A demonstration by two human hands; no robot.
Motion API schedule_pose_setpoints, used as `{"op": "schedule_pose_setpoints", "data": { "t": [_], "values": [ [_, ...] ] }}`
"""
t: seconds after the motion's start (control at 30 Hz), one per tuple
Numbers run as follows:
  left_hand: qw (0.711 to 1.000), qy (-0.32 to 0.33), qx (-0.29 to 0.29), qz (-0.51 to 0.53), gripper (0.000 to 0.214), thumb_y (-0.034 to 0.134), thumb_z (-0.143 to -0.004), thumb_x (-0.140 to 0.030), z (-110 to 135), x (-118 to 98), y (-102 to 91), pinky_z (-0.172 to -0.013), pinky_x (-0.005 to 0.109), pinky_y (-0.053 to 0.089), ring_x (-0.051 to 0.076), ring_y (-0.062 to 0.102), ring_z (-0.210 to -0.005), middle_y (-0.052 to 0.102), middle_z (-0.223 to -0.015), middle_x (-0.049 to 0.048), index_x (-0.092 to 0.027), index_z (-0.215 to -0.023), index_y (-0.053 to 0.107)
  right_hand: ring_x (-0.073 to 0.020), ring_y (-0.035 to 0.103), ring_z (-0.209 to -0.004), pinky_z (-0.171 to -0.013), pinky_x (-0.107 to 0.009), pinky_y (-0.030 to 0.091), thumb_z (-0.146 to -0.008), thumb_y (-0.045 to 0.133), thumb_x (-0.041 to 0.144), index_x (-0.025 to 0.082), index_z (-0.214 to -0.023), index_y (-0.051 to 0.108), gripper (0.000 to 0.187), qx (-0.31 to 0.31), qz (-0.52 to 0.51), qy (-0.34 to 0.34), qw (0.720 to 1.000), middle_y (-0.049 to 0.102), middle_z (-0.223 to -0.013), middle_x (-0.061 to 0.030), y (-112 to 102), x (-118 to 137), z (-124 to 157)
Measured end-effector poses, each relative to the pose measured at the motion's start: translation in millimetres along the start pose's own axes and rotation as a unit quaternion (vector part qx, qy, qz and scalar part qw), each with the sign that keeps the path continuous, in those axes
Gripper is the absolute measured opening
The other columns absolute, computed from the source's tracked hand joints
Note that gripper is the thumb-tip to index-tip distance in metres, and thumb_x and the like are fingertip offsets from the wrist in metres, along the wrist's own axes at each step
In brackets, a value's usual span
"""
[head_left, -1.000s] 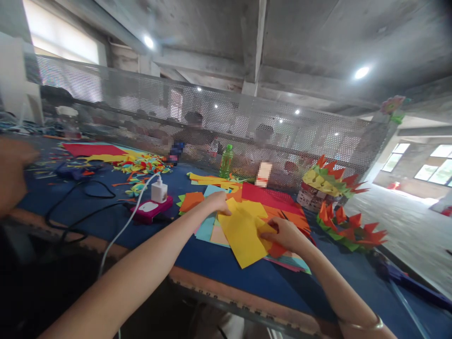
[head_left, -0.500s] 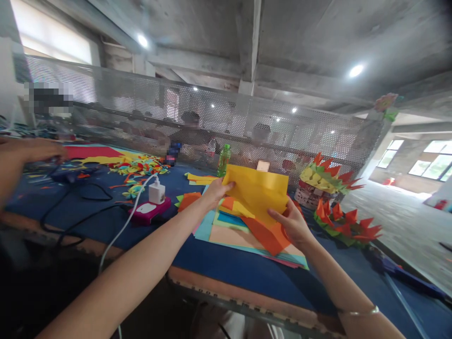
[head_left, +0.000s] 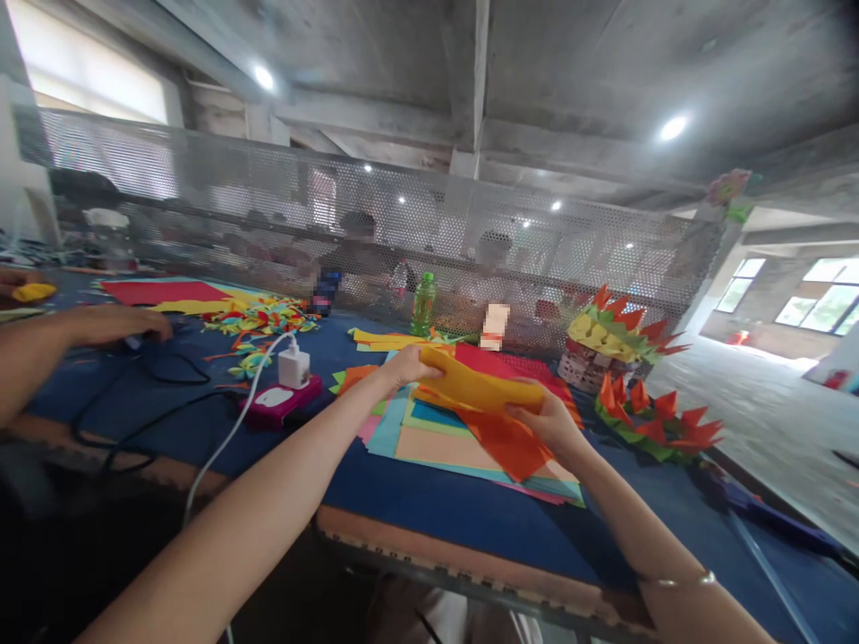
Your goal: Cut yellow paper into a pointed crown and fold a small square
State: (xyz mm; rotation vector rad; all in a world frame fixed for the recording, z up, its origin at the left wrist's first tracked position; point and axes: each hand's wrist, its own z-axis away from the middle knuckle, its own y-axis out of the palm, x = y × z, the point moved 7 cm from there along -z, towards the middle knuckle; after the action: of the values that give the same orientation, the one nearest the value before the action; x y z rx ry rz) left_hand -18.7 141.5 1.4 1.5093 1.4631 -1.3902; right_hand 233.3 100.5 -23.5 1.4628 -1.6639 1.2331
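Between my two hands is a yellow paper sheet, bent over into a narrow band above the paper pile. My left hand pinches its left end, and my right hand grips the right end with the thumb on the near side. Under it lie an orange paper piece, a peach sheet and light blue sheets. A red sheet shows just behind the yellow one. Yellow strips rest beyond my left hand.
Two folded-paper crowns stand on the right, one upon a round box, the other an orange and green ring. A glue gun lies nearer. Leftward are a power strip, a green bottle, paper scraps and another person's hand.
The yellow sheet, broad and upright before, is now folded into a narrow band, uncovering the red sheet behind. The other person's hand at left has moved rightward.
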Motion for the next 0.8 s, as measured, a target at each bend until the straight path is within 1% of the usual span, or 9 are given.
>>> {"op": "schedule_pose_setpoints", "data": {
  "t": [0.1, 0.17, 0.23, 0.33, 0.43, 0.5, 0.57, 0.67, 0.8],
  "values": [
    [0.998, -0.008, -0.026, 0.052, 0.032, 0.077, -0.055, -0.023, -0.2, 0.4, 0.9, -0.079, 0.033, 0.048, 0.021, 0.064, -0.08, 0.072, -0.082, 0.0056, -0.013, -0.084, 0.073, -0.0283, 0.068, -0.095, -0.087, -0.042, 0.053, -0.07, 0.071, 0.044, 0.015, -0.095, 0.066, 0.039, -0.033, 0.015, -0.009, 0.999, 0.073, -0.101, -0.0109, -7.9, -1.3, -3.6],
    [0.995, 0.006, -0.011, 0.098, 0.035, 0.079, -0.053, -0.025, -0.9, -2.8, 4.6, -0.081, 0.034, 0.048, 0.022, 0.064, -0.081, 0.072, -0.084, 0.0064, -0.012, -0.085, 0.072, -0.0286, 0.067, -0.098, -0.088, -0.041, 0.052, -0.072, 0.069, 0.047, 0.015, -0.097, 0.066, 0.041, -0.059, 0.008, -0.018, 0.998, 0.073, -0.105, -0.0116, -13.5, 3.4, -4.0],
    [0.993, 0.012, 0.023, 0.114, 0.037, 0.08, -0.052, -0.025, -1.1, -5.3, 9.5, -0.083, 0.034, 0.047, 0.021, 0.064, -0.081, 0.071, -0.083, 0.0059, -0.012, -0.086, 0.071, -0.0281, 0.066, -0.102, -0.088, -0.039, 0.053, -0.072, 0.071, 0.049, 0.016, -0.102, 0.064, 0.045, -0.065, -0.007, -0.028, 0.997, 0.072, -0.11, -0.0112, -14.9, 9.2, -2.6],
    [0.995, 0.013, 0.049, 0.091, 0.038, 0.078, -0.053, -0.022, -0.8, -6.9, 12.9, -0.085, 0.033, 0.044, 0.02, 0.063, -0.086, 0.07, -0.087, 0.0047, -0.015, -0.089, 0.069, -0.0275, 0.067, -0.103, -0.086, -0.039, 0.055, -0.068, 0.078, 0.048, 0.019, -0.109, 0.061, 0.053, -0.035, -0.03, -0.031, 0.998, 0.072, -0.11, -0.0104, -9.1, 11.5, 0.4],
    [0.997, 0.01, 0.029, 0.078, 0.036, 0.075, -0.057, -0.019, -1.0, -5.7, 10.5, -0.086, 0.031, 0.043, 0.02, 0.062, -0.093, 0.069, -0.093, 0.0058, -0.016, -0.091, 0.066, -0.0279, 0.068, -0.103, -0.085, -0.041, 0.056, -0.066, 0.08, 0.046, 0.019, -0.11, 0.059, 0.056, -0.01, -0.025, -0.017, 1.0, 0.071, -0.113, -0.0113, -4.2, 5.3, 2.0],
    [0.998, -0.012, 0.011, 0.069, 0.037, 0.074, -0.057, -0.017, -1.0, -0.6, 8.4, -0.084, 0.03, 0.044, 0.02, 0.062, -0.094, 0.068, -0.096, 0.0062, -0.016, -0.093, 0.065, -0.0287, 0.068, -0.103, -0.086, -0.043, 0.056, -0.066, 0.08, 0.045, 0.019, -0.11, 0.06, 0.055, -0.003, -0.019, -0.008, 1.0, 0.071, -0.116, -0.0123, -3.7, 0.6, 1.9],
    [0.996, -0.054, 0.008, 0.072, 0.042, 0.072, -0.057, -0.014, -0.4, 8.0, 8.1, -0.079, 0.03, 0.046, 0.02, 0.063, -0.09, 0.069, -0.096, 0.0055, -0.018, -0.098, 0.064, -0.0293, 0.068, -0.103, -0.086, -0.044, 0.056, -0.066, 0.08, 0.044, 0.018, -0.11, 0.061, 0.055, -0.003, -0.018, 0.0, 1.0, 0.07, -0.117, -0.0127, -4.6, -3.0, 1.4],
    [0.989, -0.107, 0.034, 0.095, 0.051, 0.067, -0.055, -0.007, 1.3, 20.0, 12.2, -0.072, 0.03, 0.047, 0.02, 0.065, -0.082, 0.07, -0.092, 0.0036, -0.021, -0.104, 0.064, -0.0295, 0.068, -0.102, -0.086, -0.043, 0.056, -0.063, 0.081, 0.043, 0.018, -0.109, 0.063, 0.055, 0.001, -0.026, 0.015, 1.0, 0.071, -0.115, -0.0117, -4.1, -6.0, 1.3],
    [0.988, -0.103, 0.05, 0.108, 0.047, 0.063, -0.048, -0.001, 0.8, 21.4, 19.2, -0.068, 0.027, 0.046, 0.017, 0.062, -0.072, 0.07, -0.08, 0.0014, -0.018, -0.092, 0.067, -0.0308, 0.069, -0.099, -0.089, -0.045, 0.055, -0.061, 0.081, 0.04, 0.017, -0.098, 0.069, 0.045, 0.038, -0.015, 0.032, 0.999, 0.075, -0.107, -0.0095, 4.9, -5.5, 1.8]
  ]
}}
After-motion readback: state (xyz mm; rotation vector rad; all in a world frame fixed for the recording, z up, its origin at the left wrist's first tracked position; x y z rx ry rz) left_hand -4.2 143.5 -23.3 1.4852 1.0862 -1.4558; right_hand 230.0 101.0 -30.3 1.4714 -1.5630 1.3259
